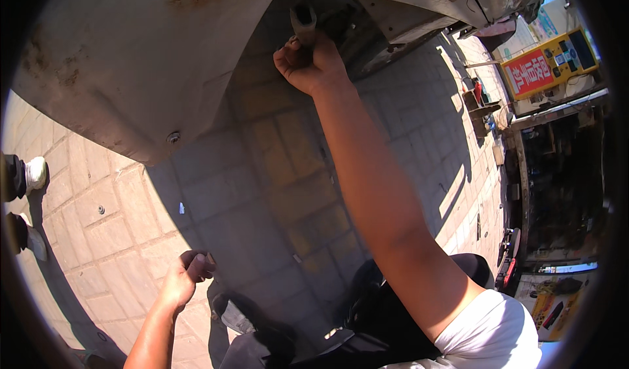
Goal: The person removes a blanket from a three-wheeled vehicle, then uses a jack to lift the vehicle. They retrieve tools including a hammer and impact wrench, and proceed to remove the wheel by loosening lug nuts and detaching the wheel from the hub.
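Note:
My right hand (312,67) reaches up into the dark wheel-arch opening under a vehicle body. Its fingers are curled at the base of a dull, hollow tube (304,23), whose open end points away from me. To the left hangs a pale body panel (162,59) with rust patches and a round bolt head (173,137) near its lower tip. Low on the left, my left hand (189,275) is half closed above the paving. A small tan piece (211,258) shows at its fingertips; what it is cannot be made out.
Brick paving (108,231) lies below, partly in shadow, with small scraps. Another person's white shoe (36,175) is at the left edge. At right are a cluttered shopfront (565,182), a yellow and red sign (548,64) bearing writing, and metal parts (479,106).

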A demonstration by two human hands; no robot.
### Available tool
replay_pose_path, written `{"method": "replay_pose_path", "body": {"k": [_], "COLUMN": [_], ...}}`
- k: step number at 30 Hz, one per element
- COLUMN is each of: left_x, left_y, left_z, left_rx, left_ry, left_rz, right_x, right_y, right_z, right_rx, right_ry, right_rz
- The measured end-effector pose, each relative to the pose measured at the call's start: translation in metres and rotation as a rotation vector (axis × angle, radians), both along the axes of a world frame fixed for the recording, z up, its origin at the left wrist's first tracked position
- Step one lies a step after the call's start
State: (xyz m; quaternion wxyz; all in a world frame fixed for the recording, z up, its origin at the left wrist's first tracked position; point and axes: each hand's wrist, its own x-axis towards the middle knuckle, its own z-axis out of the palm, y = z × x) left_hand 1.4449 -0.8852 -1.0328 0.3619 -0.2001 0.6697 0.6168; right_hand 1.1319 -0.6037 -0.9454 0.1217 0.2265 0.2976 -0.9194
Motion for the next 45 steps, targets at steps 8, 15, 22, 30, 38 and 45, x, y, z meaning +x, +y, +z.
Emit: {"method": "replay_pose_path", "body": {"k": [8,15,22,30,38,45], "left_x": [-0.009,-0.005,-0.004,0.01,0.009,-0.011], "left_y": [0.006,-0.002,-0.001,-0.012,-0.011,0.01], "left_z": [0.003,-0.003,0.0,-0.004,-0.004,0.013], "left_rx": [0.024,-0.01,-0.012,-0.032,-0.041,-0.016], "left_ry": [0.024,-0.056,-0.04,-0.077,-0.084,-0.032], "left_rz": [0.085,0.049,0.063,0.1,0.032,0.02], "right_x": [0.036,0.007,0.018,-0.005,0.006,0.026], "right_y": [-0.016,0.004,0.002,-0.019,-0.029,-0.03], "right_z": [-0.083,-0.051,-0.115,-0.111,-0.117,-0.105], "right_rx": [0.367,0.036,0.432,0.565,0.532,0.537], "right_ry": [-0.184,-0.002,-0.095,-0.137,-0.116,-0.097], "right_rz": [0.037,0.065,0.09,-0.258,-0.276,-0.243]}}
